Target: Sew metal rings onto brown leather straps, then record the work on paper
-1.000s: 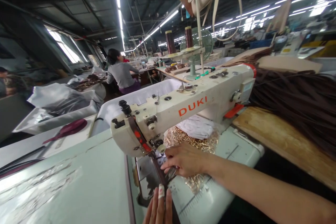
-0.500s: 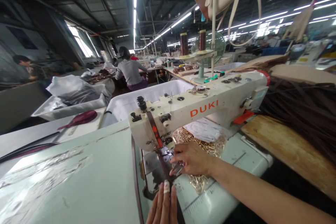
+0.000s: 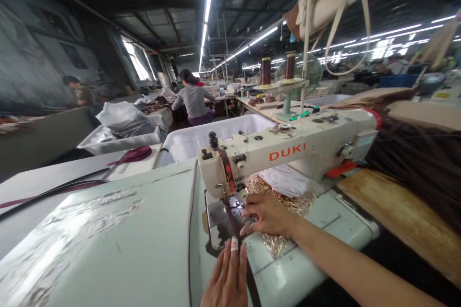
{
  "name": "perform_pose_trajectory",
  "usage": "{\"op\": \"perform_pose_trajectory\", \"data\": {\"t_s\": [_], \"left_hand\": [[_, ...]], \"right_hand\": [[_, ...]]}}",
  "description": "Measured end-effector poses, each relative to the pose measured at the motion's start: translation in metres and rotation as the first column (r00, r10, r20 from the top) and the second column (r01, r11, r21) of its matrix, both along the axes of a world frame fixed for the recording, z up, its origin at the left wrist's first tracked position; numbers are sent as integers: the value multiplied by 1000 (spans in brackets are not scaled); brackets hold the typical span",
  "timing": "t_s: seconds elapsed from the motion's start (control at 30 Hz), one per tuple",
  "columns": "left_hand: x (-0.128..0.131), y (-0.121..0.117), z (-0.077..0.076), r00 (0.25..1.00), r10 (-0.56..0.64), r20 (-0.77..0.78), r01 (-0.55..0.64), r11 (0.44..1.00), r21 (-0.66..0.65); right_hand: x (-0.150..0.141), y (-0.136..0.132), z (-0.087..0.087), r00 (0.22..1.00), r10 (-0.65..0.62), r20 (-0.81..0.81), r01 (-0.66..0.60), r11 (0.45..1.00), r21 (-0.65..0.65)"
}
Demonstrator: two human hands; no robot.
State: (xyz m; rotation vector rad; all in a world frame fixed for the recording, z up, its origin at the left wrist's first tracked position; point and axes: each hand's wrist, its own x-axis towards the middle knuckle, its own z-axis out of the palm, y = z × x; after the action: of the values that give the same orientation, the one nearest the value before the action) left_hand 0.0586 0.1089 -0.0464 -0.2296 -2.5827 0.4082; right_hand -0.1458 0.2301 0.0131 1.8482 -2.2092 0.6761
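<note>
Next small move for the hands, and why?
I'd probably ease the left hand slightly forward, guiding the brown strip toward the needle area of the sewing machine. Its fingers lie flat on the strip, pointing that way, and the strip runs up under the machine's head; the right hand is beside it, close to the needle area.

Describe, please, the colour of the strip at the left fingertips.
The strip is dark brown, head view.
</note>
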Motion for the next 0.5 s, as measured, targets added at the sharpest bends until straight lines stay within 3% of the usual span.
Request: {"op": "perform_pose_trajectory", "data": {"t_s": [0.1, 0.23, 0.33, 0.37, 0.4, 0.43, 0.47, 0.5], "left_hand": [[-2, 0, 10, 998, -37, 57, 36, 999, 13], [4, 12, 27, 989, -97, 114, 74, 980, 186], [44, 13, 35, 982, -166, 92, 117, 910, 397], [67, 8, 35, 991, -127, 42, 91, 870, 485], [94, 1, 34, 1000, 0, -30, 17, 811, 585], [124, -10, 32, 969, 221, -107, -85, 711, 698], [155, -22, 30, 856, 492, -156, -165, 548, 820], [186, -35, 28, 656, 739, -151, -166, 336, 927]], "right_hand": [[2, -1, 5, 999, -36, -23, 36, 999, 17], [4, 0, 20, 997, -50, -52, 54, 994, 98], [15, 17, 38, 993, -45, -106, 54, 994, 90], [20, 25, 43, 990, -54, -131, 60, 997, 43], [25, 34, 44, 986, -67, -154, 63, 997, -32], [31, 42, 43, 985, -72, -158, 55, 993, -108], [37, 48, 40, 987, -61, -145, 35, 985, -171], [46, 52, 33, 992, -18, -122, -10, 975, -224]]}}
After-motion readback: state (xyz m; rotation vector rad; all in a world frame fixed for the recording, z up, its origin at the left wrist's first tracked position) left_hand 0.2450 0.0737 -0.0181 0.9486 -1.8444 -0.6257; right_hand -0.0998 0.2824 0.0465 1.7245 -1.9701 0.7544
